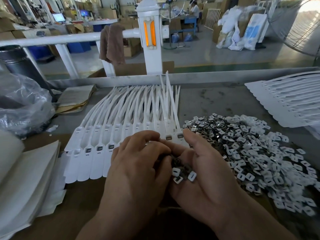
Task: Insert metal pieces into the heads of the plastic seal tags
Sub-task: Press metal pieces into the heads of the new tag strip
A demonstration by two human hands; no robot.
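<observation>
Right hand (204, 170) cups metal pieces (183, 172); left hand (138, 161) pinches one, near seal tags (97, 153). Next, probably: seat it in an empty head.

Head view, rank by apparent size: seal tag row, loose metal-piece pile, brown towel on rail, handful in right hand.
1-2. Seal tag row and loose metal-piece pile: look alike, not ranked.
3. Brown towel, though it is farther off.
4. Handful of pieces in the right hand.
</observation>
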